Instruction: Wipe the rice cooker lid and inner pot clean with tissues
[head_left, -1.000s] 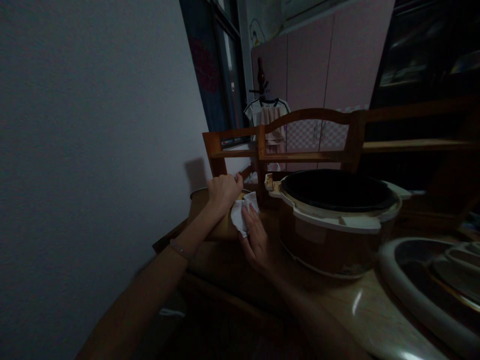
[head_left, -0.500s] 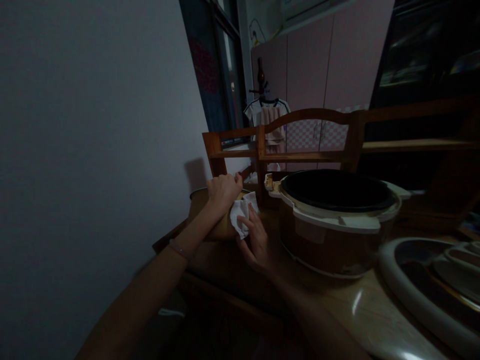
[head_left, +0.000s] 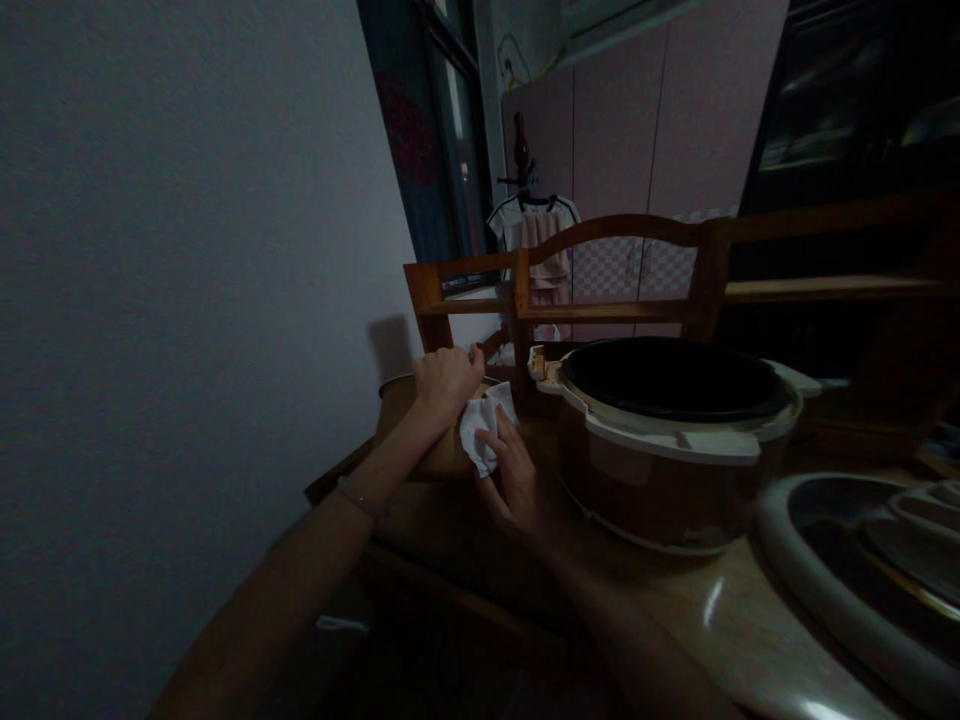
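Observation:
The room is dim. My left hand point(head_left: 448, 380) is closed over the rim of a round brown pot point(head_left: 420, 440) at the table's far left. My right hand point(head_left: 512, 477) presses a crumpled white cloth point(head_left: 484, 425) against the side of that pot, fingers curled on the cloth. A thin bracelet is on my left wrist. Just right of my hands stands an open brown cooker point(head_left: 667, 440) with a white rim and a dark inner bowl.
A wooden rack point(head_left: 570, 290) rises behind the pots. A white, hinged lid point(head_left: 862, 570) lies open at the lower right. The table's glossy top point(head_left: 712, 630) runs towards me. A white wall is on the left, and clothes hang by pink cabinets at the back.
My right hand's fingers have curled and shifted slightly on the cloth against the pot's side. My left hand stays on the rim.

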